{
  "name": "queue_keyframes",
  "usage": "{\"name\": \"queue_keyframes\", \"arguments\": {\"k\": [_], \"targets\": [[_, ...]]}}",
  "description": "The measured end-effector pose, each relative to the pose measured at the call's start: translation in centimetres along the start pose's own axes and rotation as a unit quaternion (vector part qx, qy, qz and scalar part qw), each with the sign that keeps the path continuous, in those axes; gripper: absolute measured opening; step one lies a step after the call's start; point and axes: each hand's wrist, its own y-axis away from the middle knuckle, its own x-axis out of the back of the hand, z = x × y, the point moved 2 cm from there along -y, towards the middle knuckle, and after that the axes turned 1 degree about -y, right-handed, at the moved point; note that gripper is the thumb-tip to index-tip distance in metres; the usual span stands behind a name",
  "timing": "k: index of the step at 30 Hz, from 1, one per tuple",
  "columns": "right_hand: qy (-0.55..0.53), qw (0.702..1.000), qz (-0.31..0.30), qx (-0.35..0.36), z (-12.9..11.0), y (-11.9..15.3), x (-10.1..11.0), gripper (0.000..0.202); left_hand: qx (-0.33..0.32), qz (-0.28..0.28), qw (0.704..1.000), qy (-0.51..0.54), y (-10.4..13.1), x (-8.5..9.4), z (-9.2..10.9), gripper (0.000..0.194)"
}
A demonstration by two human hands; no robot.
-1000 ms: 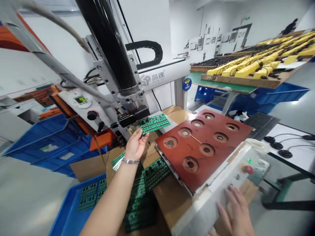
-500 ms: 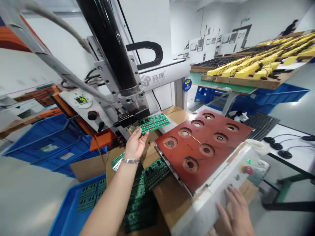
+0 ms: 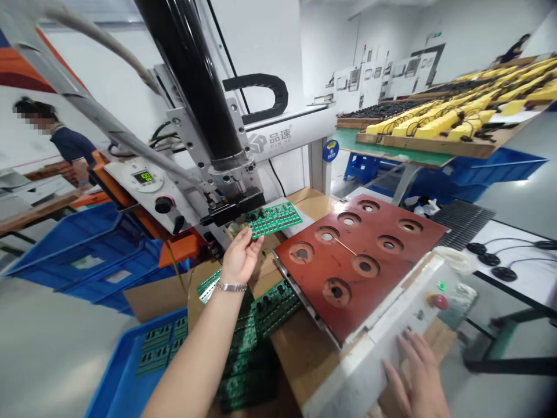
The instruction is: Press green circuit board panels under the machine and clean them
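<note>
My left hand (image 3: 242, 255) pinches the near corner of a green circuit board (image 3: 277, 219), held just below the black head (image 3: 237, 206) of the dispensing-type machine. Rows of small parts cover the board's upper face. At lower right my right hand (image 3: 418, 371) lies with fingers outstretched on the white front rail (image 3: 374, 360) of the machine, below a red push button (image 3: 437, 301). Between the hands sits a red-brown plate (image 3: 361, 255) with several round recesses and a thin stick (image 3: 345, 246) lying on it. More circuit boards (image 3: 274, 310) are stacked under my left forearm.
A blue bin (image 3: 114, 371) with more boards stands at lower left, and stacked blue crates (image 3: 82, 249) behind it. Black discs with cables (image 3: 489, 259) lie on a white table at right. Yellow parts (image 3: 435, 119) fill a back table. A person (image 3: 69, 139) is at far left.
A person has come into view at the far left behind the crates. The circuit board has shifted very slightly in my left hand; my right hand stays in place.
</note>
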Motion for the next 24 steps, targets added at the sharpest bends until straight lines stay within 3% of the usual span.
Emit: {"name": "queue_keyframes", "arguments": {"k": [14,24], "targets": [[0.006,1.0,0.003,-0.013,0.0,0.1,0.1,0.057,-0.007,0.014,1.0,0.007,-0.2,0.6,0.0,0.011],[-0.003,1.0,0.002,-0.013,0.1,0.1,0.0,0.056,-0.015,0.031,0.999,0.006,0.9,3.0,0.9,0.008]]}}
